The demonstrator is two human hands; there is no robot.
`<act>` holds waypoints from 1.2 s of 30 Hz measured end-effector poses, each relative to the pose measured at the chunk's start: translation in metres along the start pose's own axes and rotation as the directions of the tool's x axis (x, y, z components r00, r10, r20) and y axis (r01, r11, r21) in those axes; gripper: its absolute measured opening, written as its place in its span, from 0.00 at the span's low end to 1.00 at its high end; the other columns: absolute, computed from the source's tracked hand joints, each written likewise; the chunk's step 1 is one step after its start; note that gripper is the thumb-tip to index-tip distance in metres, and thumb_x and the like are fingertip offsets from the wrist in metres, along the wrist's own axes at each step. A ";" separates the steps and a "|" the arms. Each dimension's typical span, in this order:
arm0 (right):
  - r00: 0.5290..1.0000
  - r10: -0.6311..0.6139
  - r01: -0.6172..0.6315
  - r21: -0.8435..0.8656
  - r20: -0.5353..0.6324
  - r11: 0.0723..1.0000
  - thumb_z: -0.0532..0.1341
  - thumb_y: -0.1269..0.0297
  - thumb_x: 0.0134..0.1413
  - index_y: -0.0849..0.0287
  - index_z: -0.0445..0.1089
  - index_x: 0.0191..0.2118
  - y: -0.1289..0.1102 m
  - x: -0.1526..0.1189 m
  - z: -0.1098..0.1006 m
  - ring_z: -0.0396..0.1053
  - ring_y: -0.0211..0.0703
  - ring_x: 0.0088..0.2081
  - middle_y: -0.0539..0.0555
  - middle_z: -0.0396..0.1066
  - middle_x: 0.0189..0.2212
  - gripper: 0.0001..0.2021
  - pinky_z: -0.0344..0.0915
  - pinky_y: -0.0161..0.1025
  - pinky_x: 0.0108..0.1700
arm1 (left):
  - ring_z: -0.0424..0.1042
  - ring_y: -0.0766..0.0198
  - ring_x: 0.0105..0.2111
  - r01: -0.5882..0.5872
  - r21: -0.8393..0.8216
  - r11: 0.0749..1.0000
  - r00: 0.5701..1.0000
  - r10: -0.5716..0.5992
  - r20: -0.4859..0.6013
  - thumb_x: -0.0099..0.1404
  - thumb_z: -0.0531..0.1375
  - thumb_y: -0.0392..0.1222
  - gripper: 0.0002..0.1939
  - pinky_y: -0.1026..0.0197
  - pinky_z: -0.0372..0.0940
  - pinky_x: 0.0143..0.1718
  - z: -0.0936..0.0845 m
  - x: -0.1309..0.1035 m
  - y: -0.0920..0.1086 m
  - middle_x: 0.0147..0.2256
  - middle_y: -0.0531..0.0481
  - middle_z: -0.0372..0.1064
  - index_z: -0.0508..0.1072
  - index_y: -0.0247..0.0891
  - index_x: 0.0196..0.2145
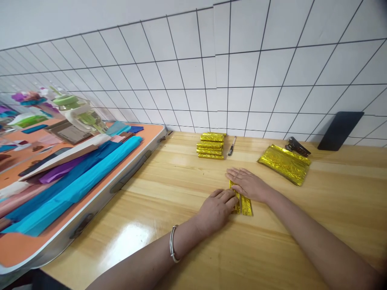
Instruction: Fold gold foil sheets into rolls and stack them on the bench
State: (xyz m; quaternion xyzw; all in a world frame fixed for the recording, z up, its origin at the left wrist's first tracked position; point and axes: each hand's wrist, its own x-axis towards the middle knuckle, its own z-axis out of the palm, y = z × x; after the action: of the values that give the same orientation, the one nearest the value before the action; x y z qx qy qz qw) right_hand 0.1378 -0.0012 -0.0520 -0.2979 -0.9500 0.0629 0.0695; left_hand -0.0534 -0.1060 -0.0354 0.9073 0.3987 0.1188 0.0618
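Note:
Under both hands a piece of gold foil [246,206] lies on the wooden table [169,177], its lower part showing as two strips side by side. My left hand [217,210], with a silver bangle at the wrist, has curled fingers pressed on the left strip. Flat across the top of the foil lies my right hand [248,184], fingers stretched out to the left. Behind the hands sits a row of folded gold foil pieces [211,146], with a pen [232,146] just right of it. A flat gold foil stack [284,164] rests farther right.
A black clip [298,146] touches the back of the foil stack. A dark phone-like slab [340,131] leans on the tiled wall. At left, an orange-topped table [149,135] holds blue rolled paper [90,181], a bottle [80,112] and a cardboard box [68,132].

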 end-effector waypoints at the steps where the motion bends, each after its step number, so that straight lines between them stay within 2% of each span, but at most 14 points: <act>1: 1.000 0.002 -0.002 -0.001 -0.006 1.000 0.44 0.53 0.62 0.54 0.46 0.64 0.000 0.000 0.000 0.42 0.44 0.64 0.53 0.46 0.64 0.26 0.42 0.49 0.62 | 0.59 0.63 0.54 0.006 -0.001 1.000 1.000 -0.006 0.003 0.65 0.52 0.34 0.16 0.57 0.49 0.58 -0.001 0.000 0.000 0.52 0.47 0.61 0.62 0.39 0.51; 7: 1.000 0.023 -0.023 -0.017 -0.012 1.000 0.44 0.56 0.63 0.52 0.46 0.64 0.001 0.001 0.001 0.43 0.44 0.64 0.53 0.46 0.64 0.25 0.43 0.49 0.62 | 0.57 0.64 0.56 0.030 -0.042 0.999 1.000 -0.029 0.010 0.65 0.51 0.36 0.18 0.55 0.48 0.58 -0.006 0.000 0.000 0.55 0.49 0.59 0.61 0.42 0.52; 13: 0.997 0.075 -0.075 -0.040 0.002 0.996 0.44 0.54 0.62 0.53 0.50 0.63 -0.004 -0.002 -0.009 0.45 0.45 0.63 0.54 0.49 0.63 0.25 0.46 0.48 0.61 | 0.56 0.64 0.57 0.005 -0.067 0.998 0.999 -0.008 -0.048 0.66 0.50 0.37 0.16 0.55 0.49 0.57 -0.009 -0.005 -0.008 0.54 0.49 0.62 0.64 0.42 0.51; 21: 0.968 0.251 -0.239 -0.247 0.021 0.939 0.47 0.52 0.61 0.56 0.56 0.60 -0.022 -0.018 -0.022 0.55 0.50 0.58 0.58 0.55 0.60 0.25 0.56 0.48 0.53 | 0.57 0.64 0.57 -0.014 -0.059 0.998 0.996 0.009 -0.085 0.66 0.49 0.35 0.15 0.55 0.50 0.57 -0.013 -0.016 -0.021 0.51 0.49 0.66 0.67 0.42 0.49; 24: 0.937 0.347 -0.334 -0.349 -0.026 0.876 0.47 0.54 0.61 0.58 0.58 0.59 -0.038 -0.030 -0.022 0.59 0.54 0.54 0.62 0.59 0.57 0.24 0.59 0.48 0.48 | 0.58 0.61 0.57 -0.001 -0.070 0.998 0.997 -0.005 -0.080 0.67 0.49 0.40 0.16 0.53 0.50 0.57 -0.013 -0.020 -0.014 0.53 0.47 0.64 0.65 0.41 0.51; 27: 0.900 0.426 -0.421 -0.434 -0.092 0.796 0.45 0.58 0.62 0.61 0.59 0.58 -0.057 -0.042 -0.021 0.63 0.56 0.49 0.66 0.62 0.54 0.22 0.60 0.48 0.44 | 0.54 0.57 0.59 0.018 -0.064 0.998 0.997 -0.022 -0.074 0.68 0.47 0.50 0.23 0.52 0.48 0.59 -0.015 -0.024 0.002 0.58 0.42 0.56 0.59 0.37 0.57; 31: 0.865 0.487 -0.474 -0.513 -0.118 0.716 0.45 0.58 0.62 0.63 0.62 0.55 -0.079 -0.050 -0.022 0.67 0.56 0.41 0.68 0.69 0.43 0.22 0.60 0.47 0.38 | 0.44 0.52 0.63 -0.030 -0.050 0.998 0.999 0.031 0.007 0.67 0.40 0.59 0.34 0.51 0.43 0.60 -0.013 -0.029 0.021 0.62 0.37 0.45 0.53 0.31 0.60; 36: 0.845 0.524 -0.493 -0.529 -0.103 0.691 0.46 0.57 0.61 0.61 0.66 0.49 -0.095 -0.053 -0.025 0.68 0.54 0.34 0.65 0.71 0.33 0.19 0.59 0.44 0.31 | 0.39 0.49 0.63 0.012 -0.010 1.000 0.998 -0.011 0.069 0.63 0.38 0.65 0.41 0.47 0.40 0.61 0.002 -0.030 0.025 0.62 0.34 0.42 0.54 0.27 0.60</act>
State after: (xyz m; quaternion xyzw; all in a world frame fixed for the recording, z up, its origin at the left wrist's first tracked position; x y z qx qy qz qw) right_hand 0.1322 -0.1076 -0.0170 -0.5544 -0.8101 -0.1799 -0.0632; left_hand -0.0552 -0.1452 -0.0376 0.9082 0.4008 0.0891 0.0809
